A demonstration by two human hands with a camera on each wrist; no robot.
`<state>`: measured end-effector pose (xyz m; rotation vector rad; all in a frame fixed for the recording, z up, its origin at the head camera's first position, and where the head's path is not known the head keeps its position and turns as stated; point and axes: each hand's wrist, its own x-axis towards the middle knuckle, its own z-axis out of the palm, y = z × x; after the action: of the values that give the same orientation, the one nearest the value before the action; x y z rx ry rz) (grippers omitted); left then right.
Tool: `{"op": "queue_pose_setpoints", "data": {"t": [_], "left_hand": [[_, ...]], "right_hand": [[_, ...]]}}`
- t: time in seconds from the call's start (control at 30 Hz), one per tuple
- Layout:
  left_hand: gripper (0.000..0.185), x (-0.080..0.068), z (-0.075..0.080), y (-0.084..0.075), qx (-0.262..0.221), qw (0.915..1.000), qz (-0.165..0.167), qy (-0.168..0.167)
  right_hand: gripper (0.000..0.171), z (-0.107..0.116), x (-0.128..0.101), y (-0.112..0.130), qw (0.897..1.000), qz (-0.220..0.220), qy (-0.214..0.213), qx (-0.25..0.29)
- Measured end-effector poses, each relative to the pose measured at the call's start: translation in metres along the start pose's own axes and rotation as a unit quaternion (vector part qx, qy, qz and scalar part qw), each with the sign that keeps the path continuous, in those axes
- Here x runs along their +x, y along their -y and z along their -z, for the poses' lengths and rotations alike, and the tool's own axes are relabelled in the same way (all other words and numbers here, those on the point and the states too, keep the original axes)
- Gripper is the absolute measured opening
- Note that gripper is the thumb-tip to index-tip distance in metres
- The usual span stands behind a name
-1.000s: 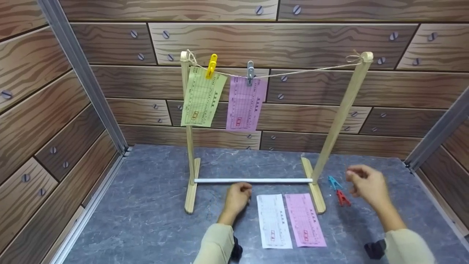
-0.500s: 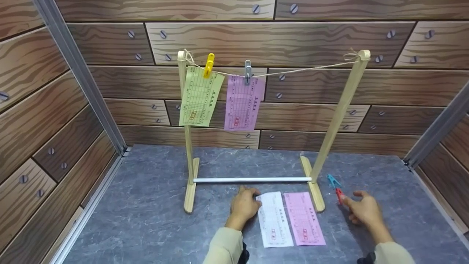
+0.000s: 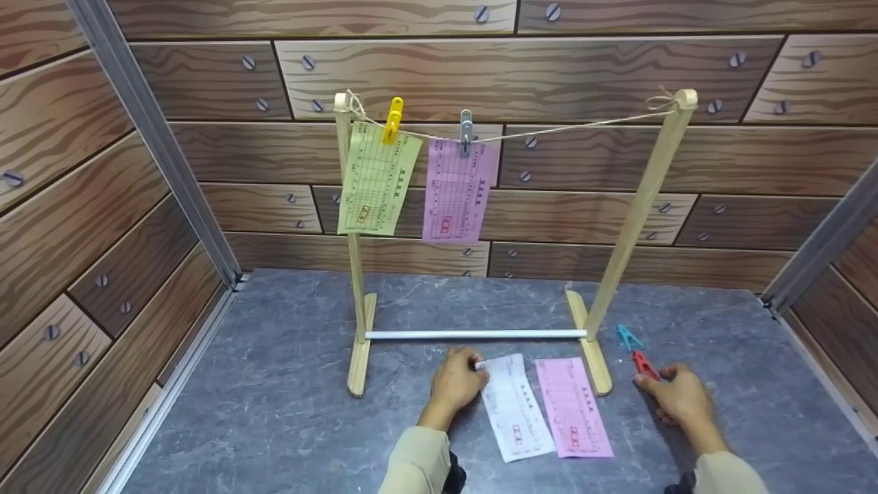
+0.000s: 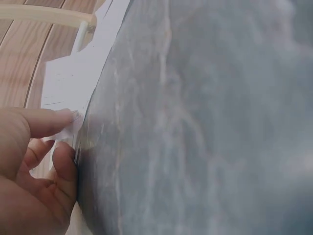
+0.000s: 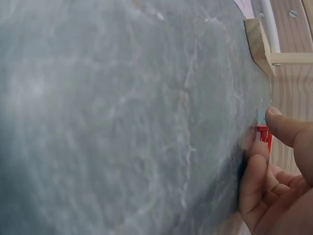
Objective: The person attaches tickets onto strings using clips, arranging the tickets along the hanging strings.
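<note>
Grey marbled tabletop [image 3: 274,412], walled on three sides by wood-grain panels with screw heads.

Left hand [image 3: 458,384]: fingers curled, thumb and forefinger pinching the top corner of the white slip [image 3: 513,406]; the slip lies skewed on the table, its far corner lifted slightly. The left wrist view shows a fingertip [image 4: 68,116] pressed on the paper's edge [image 4: 73,83].

Right hand [image 3: 675,398]: fingers curled around the near end of the red peg [image 3: 643,365], which rests on the table; in the right wrist view the forefinger [image 5: 288,128] and another finger close on the peg [image 5: 264,134] from either side.

Loose on the table: two slips, the white one and a pink slip [image 3: 573,406] just beside it; two pegs, red and blue peg [image 3: 627,337], near each other right of the stand's foot.

Wooden stand [image 3: 641,199], one: two posts, a white crossbar [image 3: 473,334], a string [image 3: 562,128] across the top.

Hanging on the string: two slips, a green slip [image 3: 374,180] under a yellow peg [image 3: 393,118] and a hung pink slip [image 3: 458,192] under a grey peg [image 3: 466,130].
</note>
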<state>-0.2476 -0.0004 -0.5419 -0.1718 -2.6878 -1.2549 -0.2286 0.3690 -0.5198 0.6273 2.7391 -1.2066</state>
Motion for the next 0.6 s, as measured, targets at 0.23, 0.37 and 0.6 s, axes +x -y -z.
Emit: {"op": "queue_pose_setpoints", "data": {"t": [0.23, 0.37, 0.6], "left_hand": [[0.003, 0.003, 0.001, 0.005, -0.087, 0.9959, 0.026, 0.006], [0.005, 0.003, 0.003, 0.008, -0.125, 0.9919, 0.026, 0.006], [0.005, 0.002, 0.003, 0.011, -0.187, 0.9819, 0.026, 0.008]], "right_hand": [[0.060, -0.002, -0.001, -0.003, 1.000, 0.012, -0.015, -0.011], [0.059, -0.003, -0.001, -0.005, 0.999, 0.024, -0.018, -0.019], [0.052, -0.005, -0.002, -0.008, 0.999, 0.035, -0.028, -0.020]]}}
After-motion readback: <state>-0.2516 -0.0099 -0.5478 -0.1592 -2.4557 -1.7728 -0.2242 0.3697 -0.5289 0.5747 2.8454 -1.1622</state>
